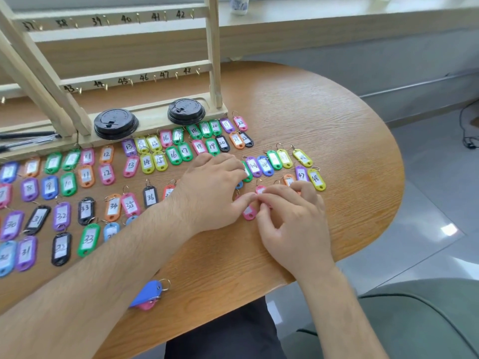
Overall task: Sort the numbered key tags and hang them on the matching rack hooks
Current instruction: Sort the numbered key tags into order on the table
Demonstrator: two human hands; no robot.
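- Dozens of coloured plastic key tags with handwritten numbers [147, 161] lie in paired rows across the oval wood-grain table [311, 112], from its left edge towards its rounded right end. None hangs yet on the pale wooden rack [215, 47] at the far-left edge, where hooks 37 to 48 show bare.
- The left hand [215, 187] lies palm-down over tags mid-table with its fingers nearly straight. Its thumb tip touches a small pink plastic key tag [249, 213], and it grips nothing.
- The right hand [293, 221] has curled fingers whose tips close on that pink tag's far end, seemingly in a pinch. The tag's label is hidden.
- The step in hand is probably setting this tag into the sorted rows: turn the label up, read the number, then lay it beside its twin.
- Lift the tag rather than slide it, as the metal rings could snag neighbouring tags. Keep the flat left hand from dragging the row beneath it.
- Two black plastic cup lids [115, 123] sit on the rack's base.
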